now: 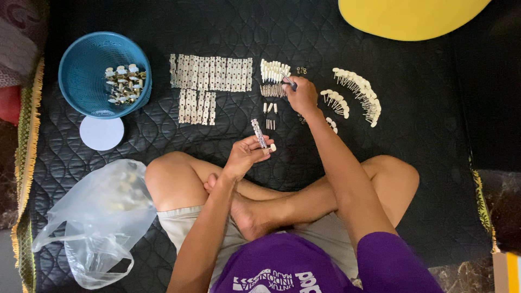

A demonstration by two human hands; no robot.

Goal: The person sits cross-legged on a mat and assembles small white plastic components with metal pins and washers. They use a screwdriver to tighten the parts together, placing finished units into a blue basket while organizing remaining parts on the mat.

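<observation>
Above the crossed legs, near the middle of the black quilted mat [412, 130], a narrow metal strip [259, 133] sits pinched in the left hand [245, 154], its long axis tilted up and slightly to the left, away from the body, with a small cream knob [272, 147] at its lower end just beside the fingertips [265, 150]. The left fingers are curled closed around the strip's lower part. The right hand [302, 95] is stretched farther out, up and to the right of the strip and well apart from it; its fingers are closed on a small dark-and-metal piece [289, 82] at the edge of a tight cluster of cream-headed pegs [274, 76]. So the strip lies nearer the left hand, which holds it, while the right hand works at the peg cluster beyond it. A few loose pegs [269, 108] lie on the mat between the two hands. To the right, more cream-headed pegs are laid in curved rows [361, 92]. To the left, flat strips are lined up in neat rows [210, 72]. Farther left stands a blue basket [87, 57] holding finished pieces of brass and cream, a white round lid [101, 133] just below it, and a clear plastic bag [97, 222] beside the left knee. A yellow rounded object [407, 16] lies at the top edge.
</observation>
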